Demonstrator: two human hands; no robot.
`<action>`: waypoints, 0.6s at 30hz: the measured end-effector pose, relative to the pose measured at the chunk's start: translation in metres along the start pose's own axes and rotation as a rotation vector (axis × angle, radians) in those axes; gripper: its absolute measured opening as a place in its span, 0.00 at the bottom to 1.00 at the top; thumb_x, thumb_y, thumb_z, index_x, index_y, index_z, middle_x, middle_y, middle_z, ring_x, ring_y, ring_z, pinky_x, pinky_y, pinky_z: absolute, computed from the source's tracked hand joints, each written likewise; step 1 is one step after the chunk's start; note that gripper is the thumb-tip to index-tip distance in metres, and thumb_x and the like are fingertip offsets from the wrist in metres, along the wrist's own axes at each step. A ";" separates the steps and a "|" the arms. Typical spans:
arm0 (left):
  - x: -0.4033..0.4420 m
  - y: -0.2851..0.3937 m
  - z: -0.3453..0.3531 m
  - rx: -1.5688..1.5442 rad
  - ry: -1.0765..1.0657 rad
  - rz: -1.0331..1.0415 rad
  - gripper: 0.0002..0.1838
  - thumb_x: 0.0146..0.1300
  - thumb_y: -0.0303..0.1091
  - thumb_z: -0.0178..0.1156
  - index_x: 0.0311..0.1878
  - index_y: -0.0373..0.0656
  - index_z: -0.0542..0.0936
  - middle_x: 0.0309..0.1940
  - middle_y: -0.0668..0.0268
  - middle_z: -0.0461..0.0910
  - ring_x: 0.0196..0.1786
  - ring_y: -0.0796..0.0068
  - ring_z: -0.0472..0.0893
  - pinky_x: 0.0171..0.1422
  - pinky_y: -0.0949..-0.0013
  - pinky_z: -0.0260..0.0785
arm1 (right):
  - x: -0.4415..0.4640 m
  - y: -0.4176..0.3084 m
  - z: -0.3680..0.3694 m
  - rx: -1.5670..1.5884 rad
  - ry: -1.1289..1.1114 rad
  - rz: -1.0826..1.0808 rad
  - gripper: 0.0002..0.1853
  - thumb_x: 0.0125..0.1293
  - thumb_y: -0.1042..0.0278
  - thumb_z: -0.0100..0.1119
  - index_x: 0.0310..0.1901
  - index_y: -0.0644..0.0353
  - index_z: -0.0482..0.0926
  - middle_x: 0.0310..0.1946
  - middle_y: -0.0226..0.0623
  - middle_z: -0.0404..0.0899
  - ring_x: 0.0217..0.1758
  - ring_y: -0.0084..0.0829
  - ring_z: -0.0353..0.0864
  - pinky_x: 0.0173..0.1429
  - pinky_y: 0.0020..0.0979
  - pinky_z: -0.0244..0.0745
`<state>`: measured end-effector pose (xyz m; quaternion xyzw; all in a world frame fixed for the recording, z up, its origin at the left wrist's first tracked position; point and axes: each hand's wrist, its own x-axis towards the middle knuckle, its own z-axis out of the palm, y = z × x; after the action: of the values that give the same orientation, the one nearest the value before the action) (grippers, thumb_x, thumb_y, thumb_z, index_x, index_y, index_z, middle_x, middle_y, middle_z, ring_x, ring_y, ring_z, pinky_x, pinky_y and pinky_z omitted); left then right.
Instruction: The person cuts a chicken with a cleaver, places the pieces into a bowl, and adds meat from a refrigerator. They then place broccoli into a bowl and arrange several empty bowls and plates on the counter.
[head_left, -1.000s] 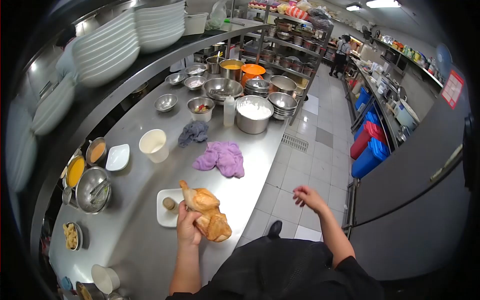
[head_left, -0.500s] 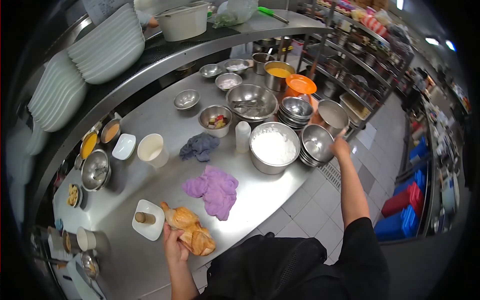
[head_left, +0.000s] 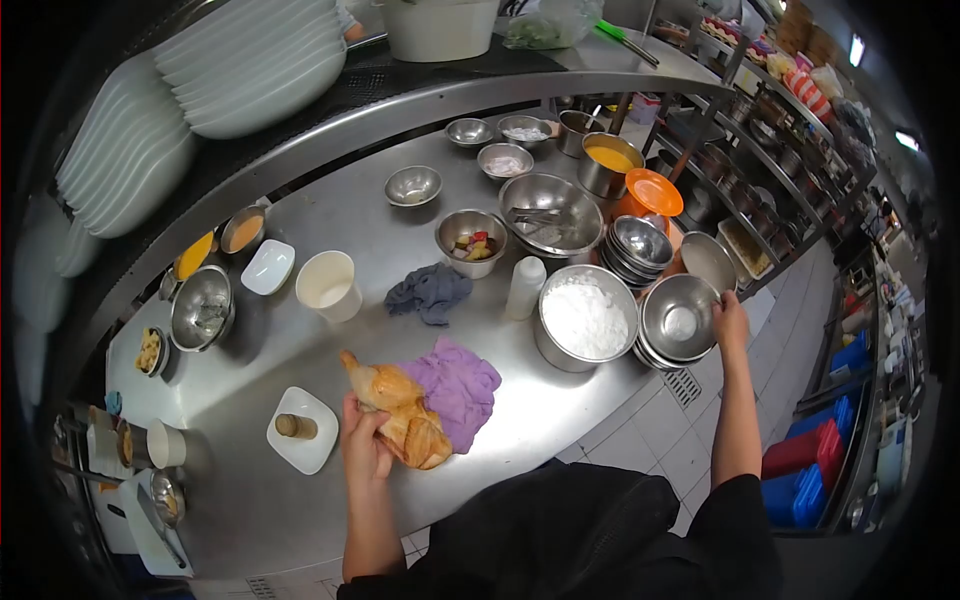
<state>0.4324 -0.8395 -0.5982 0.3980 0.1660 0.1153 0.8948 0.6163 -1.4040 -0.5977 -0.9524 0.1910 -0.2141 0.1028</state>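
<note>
A browned half chicken [head_left: 400, 415] is held in my left hand [head_left: 366, 440], my fingers wrapped round its near side above the steel table. Just behind it lies a crumpled purple cloth [head_left: 468, 390]. To its left, a small tan-capped container [head_left: 296, 426] sits in a white square dish [head_left: 310, 455]. My right hand [head_left: 730, 322] grips the right rim of the top steel bowl [head_left: 665, 330] of a stack at the table's right edge. Whether this bowl is lifted clear of those below, I cannot tell.
Beside the stack stand a pot of white powder [head_left: 588, 318] and a squeeze bottle [head_left: 526, 288]. Farther back are a bowl with tongs [head_left: 550, 235], an orange bowl [head_left: 655, 192] and a pot of yellow liquid [head_left: 610, 160]. A shelf [head_left: 440, 95] with stacked plates overhangs the far side.
My right hand has closed on the top bowl's rim. My left hand has raised the chicken slightly, and it now overlaps the purple cloth in view. The camera view has shifted.
</note>
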 end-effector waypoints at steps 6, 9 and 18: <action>0.023 0.019 0.021 0.030 -0.091 0.075 0.24 0.51 0.17 0.48 0.54 0.38 0.63 0.51 0.57 0.70 0.55 0.64 0.72 0.63 0.61 0.65 | 0.003 -0.068 -0.058 0.266 0.160 -0.088 0.08 0.60 0.66 0.53 0.35 0.62 0.71 0.30 0.48 0.77 0.34 0.48 0.78 0.38 0.43 0.70; 0.029 0.027 0.055 0.074 -0.136 0.120 0.25 0.51 0.17 0.48 0.55 0.39 0.63 0.52 0.56 0.70 0.56 0.63 0.72 0.62 0.61 0.66 | -0.012 -0.140 -0.054 0.584 -0.016 -0.258 0.07 0.58 0.68 0.51 0.34 0.63 0.71 0.28 0.47 0.75 0.30 0.39 0.75 0.35 0.40 0.69; 0.040 -0.023 0.071 1.069 -0.194 0.282 0.22 0.58 0.30 0.61 0.55 0.39 0.68 0.53 0.57 0.73 0.53 0.66 0.76 0.52 0.67 0.71 | -0.141 -0.270 0.041 0.739 -0.875 -0.661 0.10 0.61 0.65 0.50 0.37 0.65 0.69 0.25 0.56 0.78 0.29 0.53 0.80 0.35 0.46 0.73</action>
<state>0.4983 -0.8897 -0.5791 0.8234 0.0633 0.0967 0.5556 0.6036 -1.0970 -0.6109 -0.8622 -0.2568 0.1208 0.4197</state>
